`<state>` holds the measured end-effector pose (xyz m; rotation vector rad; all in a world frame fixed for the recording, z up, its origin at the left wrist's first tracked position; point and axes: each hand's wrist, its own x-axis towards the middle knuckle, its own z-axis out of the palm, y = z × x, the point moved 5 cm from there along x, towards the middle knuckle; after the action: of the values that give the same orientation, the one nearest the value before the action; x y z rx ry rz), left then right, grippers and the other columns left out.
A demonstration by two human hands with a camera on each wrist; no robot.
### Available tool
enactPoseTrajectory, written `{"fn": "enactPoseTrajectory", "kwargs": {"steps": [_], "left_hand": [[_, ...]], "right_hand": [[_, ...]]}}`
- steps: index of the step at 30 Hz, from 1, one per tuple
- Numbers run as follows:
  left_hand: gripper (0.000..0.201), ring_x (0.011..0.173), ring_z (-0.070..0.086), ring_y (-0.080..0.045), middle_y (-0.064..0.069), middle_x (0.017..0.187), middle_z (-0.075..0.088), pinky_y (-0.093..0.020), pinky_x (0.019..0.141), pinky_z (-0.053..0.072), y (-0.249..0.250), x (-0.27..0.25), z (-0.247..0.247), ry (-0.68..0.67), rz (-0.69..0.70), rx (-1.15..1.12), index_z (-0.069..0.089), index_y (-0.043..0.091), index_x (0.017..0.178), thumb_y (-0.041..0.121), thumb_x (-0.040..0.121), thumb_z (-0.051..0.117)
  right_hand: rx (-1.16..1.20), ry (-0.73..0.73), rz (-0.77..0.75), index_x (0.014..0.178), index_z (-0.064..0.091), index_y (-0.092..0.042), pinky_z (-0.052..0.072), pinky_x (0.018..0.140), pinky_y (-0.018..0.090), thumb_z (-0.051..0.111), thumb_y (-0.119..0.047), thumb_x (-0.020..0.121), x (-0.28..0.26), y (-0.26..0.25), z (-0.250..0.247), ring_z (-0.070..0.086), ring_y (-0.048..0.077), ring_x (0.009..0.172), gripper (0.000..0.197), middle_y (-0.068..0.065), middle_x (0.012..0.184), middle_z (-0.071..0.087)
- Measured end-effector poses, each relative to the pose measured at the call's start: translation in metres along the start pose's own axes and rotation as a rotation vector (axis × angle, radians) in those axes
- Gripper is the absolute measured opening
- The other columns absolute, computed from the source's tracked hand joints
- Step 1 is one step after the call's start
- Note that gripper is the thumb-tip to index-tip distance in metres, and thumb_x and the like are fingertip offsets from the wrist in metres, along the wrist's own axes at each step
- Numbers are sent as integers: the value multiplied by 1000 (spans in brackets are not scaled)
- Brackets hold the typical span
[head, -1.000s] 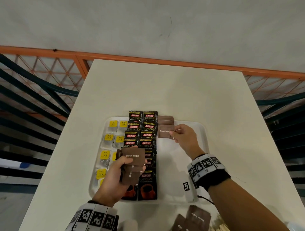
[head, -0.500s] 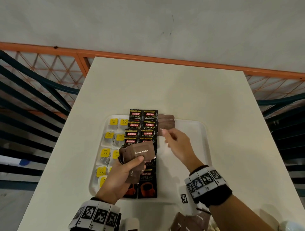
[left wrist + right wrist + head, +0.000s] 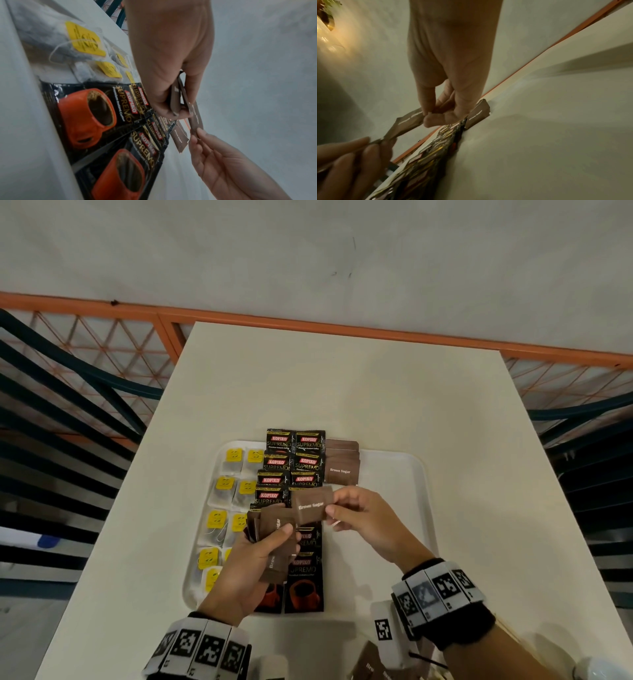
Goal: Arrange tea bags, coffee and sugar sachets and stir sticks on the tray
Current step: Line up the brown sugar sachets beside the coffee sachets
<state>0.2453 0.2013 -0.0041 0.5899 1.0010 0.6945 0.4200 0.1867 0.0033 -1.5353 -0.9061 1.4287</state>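
Sugar sachet [image 3: 310, 506] hangs at the frame centre above the tray [image 3: 394, 474]; we see the right hand [image 3: 359, 518] pinch it while the left hand [image 3: 253, 559] grips a brown bundle [image 3: 274, 529].

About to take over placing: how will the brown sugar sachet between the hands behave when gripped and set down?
Probably light: the right hand pinches the sachet by one end with fingertips alone. Likely soft, not rigid: it looks slightly bent in the right wrist view. It should lie flat and stay put, as the sugar row on the tray does.
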Motion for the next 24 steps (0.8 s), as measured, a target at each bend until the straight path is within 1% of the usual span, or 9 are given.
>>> {"fn": "enactPoseTrajectory", "kwargs": {"steps": [2, 5, 7, 9, 13, 15, 18, 21, 24], "left_hand": [[24, 64, 66, -15, -12, 80, 67, -23, 55, 54, 2, 0, -1, -5, 0, -34, 61, 7, 107, 1, 85, 54], [32, 71, 66, -18, -15, 90, 65, -26, 58, 55, 4, 0, 1, -46, -19, -114, 58, 8, 114, 3, 83, 53], [42, 73, 66, -21, -18, 93, 63, -27, 60, 56, 5, -2, 3, -82, -40, -170, 54, 7, 120, 6, 78, 51], [47, 74, 66, -23, -18, 92, 63, -30, 64, 57, 5, -3, 4, -117, -61, -215, 52, 5, 123, 7, 77, 47], [42, 78, 68, -25, -19, 97, 65, -36, 73, 58, 4, -4, 6, -133, -75, -193, 50, 1, 126, 0, 87, 36], [39, 82, 69, -27, -20, 101, 66, -37, 71, 59, 5, -4, 6, -109, -59, -131, 53, 2, 124, -2, 88, 39], [34, 84, 69, -28, -18, 101, 70, -38, 70, 59, 6, -5, 5, -88, -43, -41, 62, 11, 114, -1, 85, 48], [25, 73, 71, -27, -14, 88, 74, -35, 59, 58, 4, -5, 3, -65, -65, 17, 66, 14, 102, 3, 83, 55], [19, 65, 71, -24, -12, 80, 74, -31, 55, 58, 2, -5, 4, -47, -71, 34, 66, 13, 97, 3, 84, 57]], "right_hand": [[-33, 90, -9, 83, 59, -15, 51, 61, 17, 58, -1, 87, 4, 0, -12, 63, 10, 67, 14, 3, 75, 66], [-50, 242, 2, 83, 56, -12, 49, 61, 17, 58, -1, 87, 13, 6, -31, 59, 12, 67, 12, 3, 73, 64], [-81, 324, 15, 84, 56, -11, 48, 63, 21, 58, -1, 86, 19, 12, -40, 58, 13, 67, 10, 2, 72, 63], [-123, 384, 24, 79, 57, -14, 48, 67, 25, 59, -3, 86, 24, 17, -45, 58, 16, 68, 13, 1, 71, 64], [-182, 452, 30, 77, 57, -17, 48, 71, 29, 62, -6, 84, 33, 20, -46, 58, 20, 71, 14, 1, 72, 64], [-198, 488, 28, 82, 58, -13, 50, 71, 28, 63, -7, 83, 35, 20, -45, 59, 18, 71, 8, 2, 73, 64], [-189, 562, 15, 83, 55, -13, 51, 66, 25, 66, -6, 81, 36, 21, -45, 58, 17, 64, 13, 5, 77, 62], [-237, 623, 10, 87, 50, -15, 43, 61, 20, 68, -9, 80, 35, 23, -46, 57, 20, 68, 20, 3, 77, 58], [-330, 653, -16, 92, 48, -17, 37, 60, 16, 67, -19, 81, 29, 17, -42, 52, 18, 75, 22, 3, 80, 52]]}}
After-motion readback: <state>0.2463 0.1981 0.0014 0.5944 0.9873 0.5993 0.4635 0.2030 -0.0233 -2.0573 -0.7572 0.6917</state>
